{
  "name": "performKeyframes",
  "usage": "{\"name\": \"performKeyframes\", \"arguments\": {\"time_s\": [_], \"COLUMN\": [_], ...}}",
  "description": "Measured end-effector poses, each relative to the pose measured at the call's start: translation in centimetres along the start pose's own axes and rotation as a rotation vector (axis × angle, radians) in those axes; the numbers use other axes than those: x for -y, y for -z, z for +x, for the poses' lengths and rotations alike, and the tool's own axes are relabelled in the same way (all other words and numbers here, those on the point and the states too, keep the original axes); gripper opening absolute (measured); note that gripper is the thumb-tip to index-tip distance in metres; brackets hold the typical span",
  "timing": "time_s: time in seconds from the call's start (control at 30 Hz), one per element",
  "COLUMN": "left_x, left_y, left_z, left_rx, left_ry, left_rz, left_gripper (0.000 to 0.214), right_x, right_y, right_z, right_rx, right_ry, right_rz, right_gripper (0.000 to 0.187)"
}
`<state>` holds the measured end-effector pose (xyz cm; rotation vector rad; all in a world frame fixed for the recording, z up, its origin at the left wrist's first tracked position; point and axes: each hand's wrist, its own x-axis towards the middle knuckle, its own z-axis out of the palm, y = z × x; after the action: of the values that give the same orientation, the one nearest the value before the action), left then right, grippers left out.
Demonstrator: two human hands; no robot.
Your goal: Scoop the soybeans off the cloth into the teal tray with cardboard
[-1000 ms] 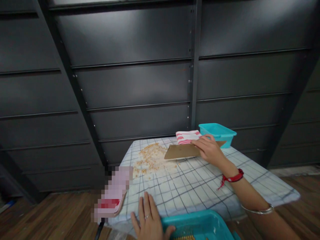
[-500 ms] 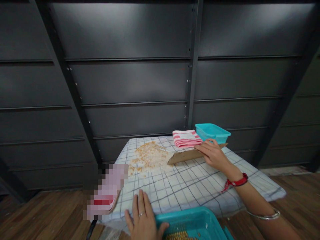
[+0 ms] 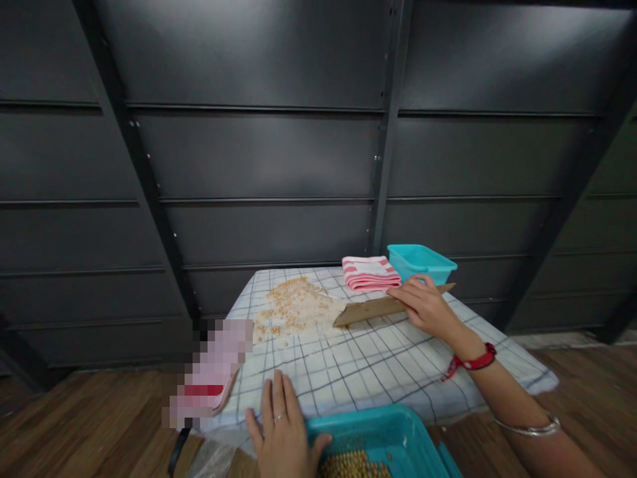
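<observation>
My right hand [image 3: 426,306] grips a brown cardboard strip [image 3: 369,310] that stands on edge on the checked tablecloth [image 3: 343,365], its left end touching a heap of pale grains [image 3: 293,307]. My left hand [image 3: 282,433] lies flat with fingers stretched out at the near table edge, its thumb against the rim of a teal tray [image 3: 388,431] that holds yellow grains.
A folded pink-and-white striped cloth [image 3: 369,272] and a second teal tub [image 3: 421,261] sit at the far side of the table. A blurred pink object [image 3: 209,372] lies at the left corner. Dark metal wall panels stand behind; wooden floor surrounds the table.
The cardboard has tipped from lying nearly flat to standing on edge and sits against the grain heap. The view shifted slightly; my left hand stays by the tray.
</observation>
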<state>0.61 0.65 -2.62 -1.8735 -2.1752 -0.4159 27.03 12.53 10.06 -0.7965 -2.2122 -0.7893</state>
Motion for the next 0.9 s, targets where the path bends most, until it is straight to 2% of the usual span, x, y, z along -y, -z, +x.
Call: {"name": "performKeyframes", "arguments": {"time_s": [0.2, 0.53, 0.9], "left_x": [0.2, 0.3, 0.5], "left_y": [-0.1, -0.2, -0.6], "left_z": [0.1, 0.1, 0.0], "left_rx": [0.023, 0.009, -0.073], "left_ry": [-0.004, -0.01, -0.041], "left_rz": [-0.028, -0.042, -0.026], "left_gripper": [0.069, 0.07, 0.068], "right_x": [0.2, 0.1, 0.6], "right_y": [1.0, 1.6, 2.7], "right_z": [-0.1, -0.7, -0.9], "right_rx": [-0.012, -0.011, -0.019], "right_ry": [0.055, 0.068, 0.105], "right_rz": [-0.033, -0.043, -0.037], "right_gripper": [0.036, 0.038, 0.036]}}
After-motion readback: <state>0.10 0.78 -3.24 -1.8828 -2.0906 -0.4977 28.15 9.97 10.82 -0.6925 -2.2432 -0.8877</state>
